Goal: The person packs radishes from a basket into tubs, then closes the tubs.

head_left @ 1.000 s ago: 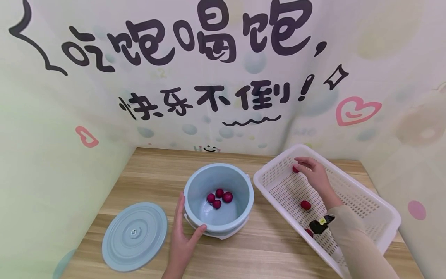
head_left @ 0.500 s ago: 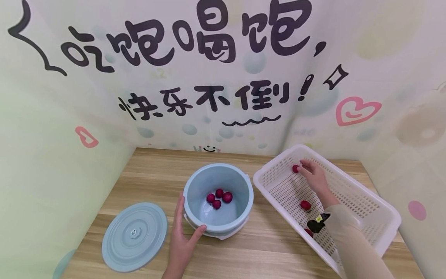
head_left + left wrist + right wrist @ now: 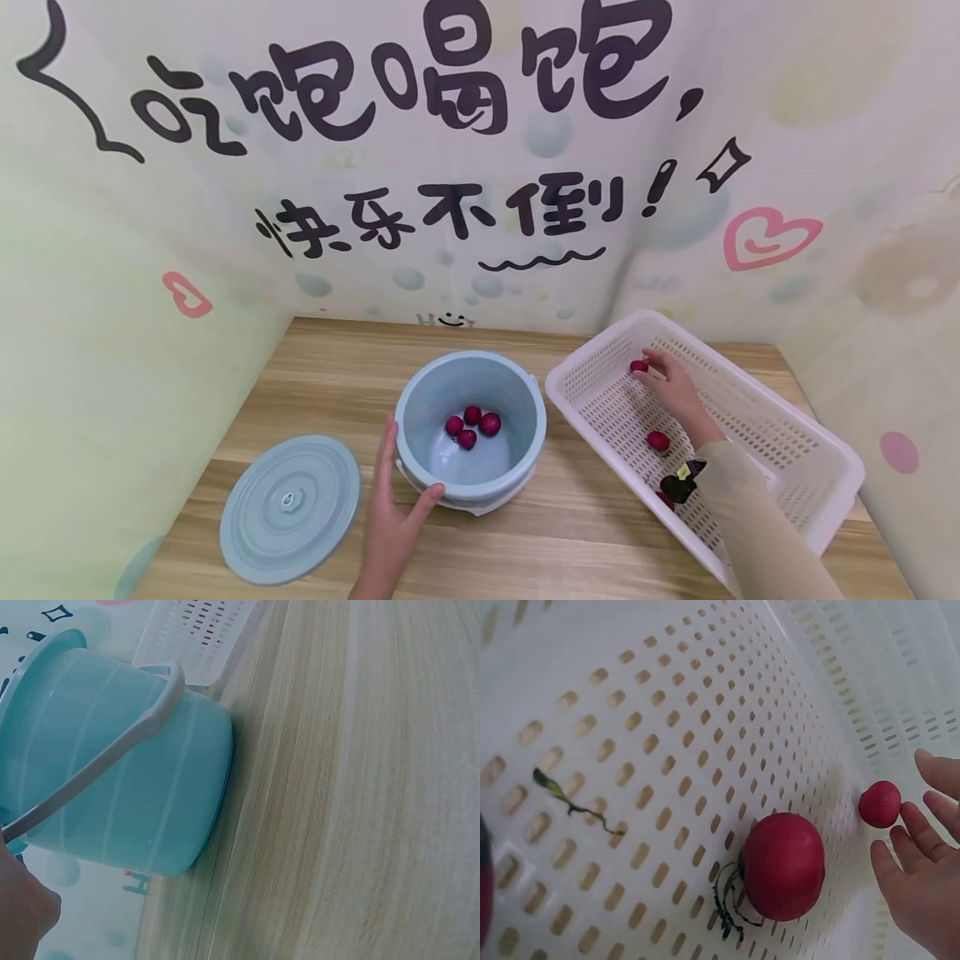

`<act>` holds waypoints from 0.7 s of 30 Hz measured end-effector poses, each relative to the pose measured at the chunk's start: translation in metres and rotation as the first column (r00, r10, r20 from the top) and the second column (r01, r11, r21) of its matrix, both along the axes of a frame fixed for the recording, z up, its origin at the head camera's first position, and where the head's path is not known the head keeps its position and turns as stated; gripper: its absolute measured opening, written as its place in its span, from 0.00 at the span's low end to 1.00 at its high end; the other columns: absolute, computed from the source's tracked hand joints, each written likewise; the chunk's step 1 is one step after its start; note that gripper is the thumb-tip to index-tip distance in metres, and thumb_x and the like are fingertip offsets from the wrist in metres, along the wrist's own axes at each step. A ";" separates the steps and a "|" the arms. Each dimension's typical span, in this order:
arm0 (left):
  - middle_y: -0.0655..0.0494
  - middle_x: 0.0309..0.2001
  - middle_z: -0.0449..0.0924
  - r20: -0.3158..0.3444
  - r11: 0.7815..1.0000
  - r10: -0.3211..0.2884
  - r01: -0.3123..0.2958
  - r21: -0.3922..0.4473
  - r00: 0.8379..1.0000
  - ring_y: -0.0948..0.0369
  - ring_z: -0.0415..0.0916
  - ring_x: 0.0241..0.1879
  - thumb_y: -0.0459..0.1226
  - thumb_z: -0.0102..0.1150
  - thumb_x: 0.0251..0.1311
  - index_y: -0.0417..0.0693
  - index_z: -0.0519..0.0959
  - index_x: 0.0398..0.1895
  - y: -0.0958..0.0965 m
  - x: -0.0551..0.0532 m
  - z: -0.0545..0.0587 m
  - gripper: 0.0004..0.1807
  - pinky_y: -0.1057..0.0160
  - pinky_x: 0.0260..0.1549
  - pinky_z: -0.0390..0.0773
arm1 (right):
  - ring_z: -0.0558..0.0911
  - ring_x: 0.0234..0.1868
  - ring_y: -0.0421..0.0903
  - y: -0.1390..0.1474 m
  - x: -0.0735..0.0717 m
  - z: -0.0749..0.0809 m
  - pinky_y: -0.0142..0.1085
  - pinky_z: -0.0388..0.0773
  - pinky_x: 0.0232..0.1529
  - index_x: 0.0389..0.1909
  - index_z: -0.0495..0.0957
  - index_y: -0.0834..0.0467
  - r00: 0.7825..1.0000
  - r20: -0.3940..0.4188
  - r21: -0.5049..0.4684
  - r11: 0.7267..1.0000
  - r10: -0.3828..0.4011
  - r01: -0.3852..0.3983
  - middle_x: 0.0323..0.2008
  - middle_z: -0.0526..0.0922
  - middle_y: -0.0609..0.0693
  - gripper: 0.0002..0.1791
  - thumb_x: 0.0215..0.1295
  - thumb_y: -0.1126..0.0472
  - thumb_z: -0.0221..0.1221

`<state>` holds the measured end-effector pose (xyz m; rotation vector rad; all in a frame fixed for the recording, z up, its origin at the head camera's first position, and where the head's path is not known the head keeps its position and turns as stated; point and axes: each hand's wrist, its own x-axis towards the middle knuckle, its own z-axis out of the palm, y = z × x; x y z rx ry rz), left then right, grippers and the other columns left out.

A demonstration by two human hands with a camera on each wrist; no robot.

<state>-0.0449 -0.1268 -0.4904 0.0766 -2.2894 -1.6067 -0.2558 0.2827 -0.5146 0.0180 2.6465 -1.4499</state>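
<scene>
My left hand (image 3: 393, 508) rests against the near left side of a light blue bucket (image 3: 532, 450), fingers straight and thumb spread at the rim. Several small red radishes (image 3: 490, 424) lie at the bottom of the bucket. Over on the right, my right hand (image 3: 673, 390) reaches into a white perforated basket (image 3: 600, 442). Its loosely bent fingers are right beside a small radish (image 3: 880, 804) near the basket's far end; a fingertip seems to touch it, without a grip around it. A larger radish (image 3: 784, 866) with dark green stem bits lies closer to the right wrist camera.
A round light blue lid (image 3: 291, 508) lies flat on the wooden table (image 3: 360, 358), left of the bucket. Another radish (image 3: 665, 500) is partly hidden in the basket near the right wrist. A stem scrap (image 3: 577, 805) lies on the basket floor. Printed walls stand behind and beside the table.
My right hand has drawn slightly back and down beside the far radish, which has shifted a little. My left hand and the bucket have stayed put.
</scene>
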 end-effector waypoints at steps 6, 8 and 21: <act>0.66 0.81 0.46 -0.009 1.000 -0.001 0.001 0.006 1.000 0.72 0.44 0.78 0.34 0.72 0.55 0.64 0.50 0.80 0.000 0.001 0.001 0.54 0.84 0.70 0.47 | 0.70 0.65 0.70 0.000 0.003 -0.002 0.62 0.71 0.65 0.67 0.67 0.70 0.999 -0.025 0.122 0.992 0.041 -0.037 0.61 0.70 0.72 0.26 0.71 0.66 0.56; 0.65 0.81 0.46 -0.003 1.000 -0.003 0.003 0.008 1.000 0.72 0.44 0.78 0.35 0.72 0.56 0.64 0.49 0.80 0.000 0.001 0.001 0.54 0.85 0.69 0.47 | 0.72 0.63 0.70 0.000 0.004 -0.002 0.61 0.73 0.63 0.65 0.69 0.71 0.999 -0.017 0.139 0.990 0.039 -0.036 0.62 0.69 0.72 0.24 0.70 0.68 0.56; 0.63 0.81 0.46 0.017 1.000 0.002 -0.002 0.009 1.000 0.72 0.44 0.78 0.36 0.71 0.56 0.66 0.49 0.80 0.001 0.001 0.002 0.53 0.85 0.69 0.48 | 0.76 0.60 0.67 -0.001 0.006 -0.009 0.57 0.76 0.61 0.53 0.71 0.67 0.999 0.028 0.107 0.994 -0.029 0.026 0.57 0.76 0.69 0.16 0.68 0.67 0.60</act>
